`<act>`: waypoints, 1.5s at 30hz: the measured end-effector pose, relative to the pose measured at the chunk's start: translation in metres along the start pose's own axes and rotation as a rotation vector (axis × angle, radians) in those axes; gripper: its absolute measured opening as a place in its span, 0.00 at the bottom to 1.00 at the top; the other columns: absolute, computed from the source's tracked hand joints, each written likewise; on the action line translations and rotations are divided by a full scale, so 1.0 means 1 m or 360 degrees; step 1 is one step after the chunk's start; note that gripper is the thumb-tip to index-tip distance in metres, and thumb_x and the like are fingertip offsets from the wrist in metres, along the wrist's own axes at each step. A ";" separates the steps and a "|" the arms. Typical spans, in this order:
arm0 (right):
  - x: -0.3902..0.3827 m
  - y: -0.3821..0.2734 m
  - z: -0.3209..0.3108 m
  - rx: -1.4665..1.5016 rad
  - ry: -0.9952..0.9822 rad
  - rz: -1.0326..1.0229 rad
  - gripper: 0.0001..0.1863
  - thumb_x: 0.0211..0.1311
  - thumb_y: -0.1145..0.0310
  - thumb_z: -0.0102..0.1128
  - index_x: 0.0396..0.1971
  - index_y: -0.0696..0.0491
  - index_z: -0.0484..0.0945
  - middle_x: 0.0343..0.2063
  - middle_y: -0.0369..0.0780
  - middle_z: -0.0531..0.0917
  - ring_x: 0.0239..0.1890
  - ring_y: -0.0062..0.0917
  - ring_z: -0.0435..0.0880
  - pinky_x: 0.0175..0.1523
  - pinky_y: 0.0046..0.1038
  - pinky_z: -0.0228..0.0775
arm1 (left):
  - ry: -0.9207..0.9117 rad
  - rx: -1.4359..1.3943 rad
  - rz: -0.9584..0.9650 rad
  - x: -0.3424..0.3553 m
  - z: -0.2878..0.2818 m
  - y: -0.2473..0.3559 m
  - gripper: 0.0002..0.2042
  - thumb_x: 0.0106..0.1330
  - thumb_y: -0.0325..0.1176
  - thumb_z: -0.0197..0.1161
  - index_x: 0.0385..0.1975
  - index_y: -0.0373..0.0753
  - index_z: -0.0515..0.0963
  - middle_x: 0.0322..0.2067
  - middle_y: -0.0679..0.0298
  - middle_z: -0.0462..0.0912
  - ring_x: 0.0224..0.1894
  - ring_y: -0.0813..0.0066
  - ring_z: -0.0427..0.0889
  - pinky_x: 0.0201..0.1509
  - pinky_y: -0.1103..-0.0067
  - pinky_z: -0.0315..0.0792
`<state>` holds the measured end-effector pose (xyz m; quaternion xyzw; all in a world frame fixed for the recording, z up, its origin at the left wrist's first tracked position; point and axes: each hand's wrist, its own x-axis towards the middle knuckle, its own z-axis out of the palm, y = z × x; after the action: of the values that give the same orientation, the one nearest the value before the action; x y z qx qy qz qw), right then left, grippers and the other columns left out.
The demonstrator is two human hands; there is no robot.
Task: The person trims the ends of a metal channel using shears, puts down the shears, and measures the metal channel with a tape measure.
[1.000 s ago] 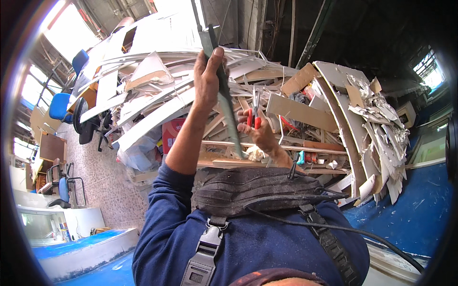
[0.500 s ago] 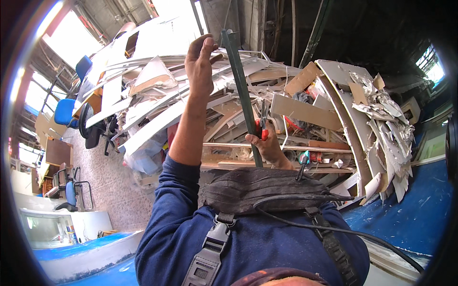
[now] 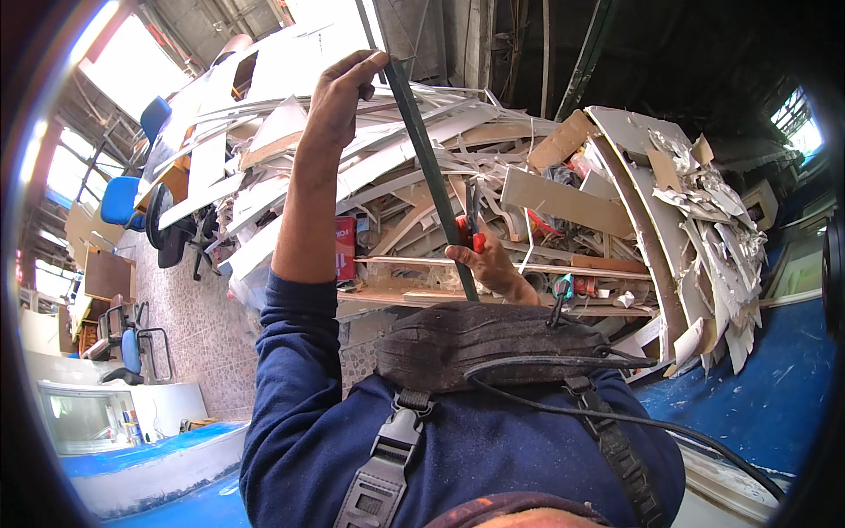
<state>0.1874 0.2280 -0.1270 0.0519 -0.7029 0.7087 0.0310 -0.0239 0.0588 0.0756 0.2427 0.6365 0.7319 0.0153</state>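
Observation:
My left hand point(image 3: 339, 97) is up high with its fingers closed on the upper end of a long dark green metal strip point(image 3: 425, 158), which runs diagonally down toward my body. My right hand point(image 3: 493, 268), lower and right, grips red-handled snips point(image 3: 477, 238) with their metal jaws pointing up, right against the strip; the thumb lies at the strip's lower part. Behind both hands lies a heap of white boards and trim point(image 3: 370, 167). A black bag point(image 3: 480, 352) with a cord is strapped across my front.
Broken white panels point(image 3: 700, 246) are piled at the right beside a blue surface point(image 3: 753, 387). Blue chairs point(image 3: 123, 201), a wooden cabinet point(image 3: 110, 273) and a tiled floor point(image 3: 180, 334) are at left. A blue-topped white ledge point(image 3: 158, 453) is at lower left. Dark metal framework point(image 3: 581, 62) is overhead.
My left hand has shifted along the strip, coming off it half a second ago and now gripping its top higher and farther left. The strip has tilted left; my right hand stays low with the snips.

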 end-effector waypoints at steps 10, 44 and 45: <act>0.026 0.011 -0.009 -0.0059 0.0158 -0.0204 0.23 0.64 0.60 0.70 0.51 0.54 0.72 0.37 0.34 0.78 0.41 0.19 0.77 0.49 0.23 0.72 | 0.0226 0.0842 0.0566 0.004 0.022 -0.012 0.33 0.65 0.55 0.67 0.56 0.30 0.74 0.44 0.55 0.81 0.40 0.67 0.81 0.50 0.72 0.75; -0.012 -0.024 -0.029 -0.1534 0.0861 -0.0762 0.26 0.47 0.74 0.71 0.50 0.51 0.75 0.40 0.41 0.79 0.45 0.37 0.80 0.52 0.36 0.71 | 0.0483 -0.1185 -0.0724 -0.065 0.058 -0.131 0.14 0.78 0.39 0.43 0.39 0.33 0.66 0.30 0.58 0.72 0.27 0.70 0.73 0.30 0.72 0.74; -0.008 -0.029 -0.031 -0.1578 0.0880 -0.0768 0.27 0.44 0.74 0.71 0.49 0.50 0.75 0.41 0.40 0.79 0.45 0.37 0.79 0.52 0.36 0.69 | 0.0589 -0.1183 -0.0779 -0.066 0.059 -0.129 0.11 0.77 0.38 0.45 0.40 0.35 0.66 0.29 0.59 0.73 0.27 0.69 0.74 0.31 0.70 0.75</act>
<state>0.1975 0.2594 -0.0992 0.0033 -0.8831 0.2576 0.3921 0.0194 0.1161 -0.0638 -0.0703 0.3623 0.9157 0.1592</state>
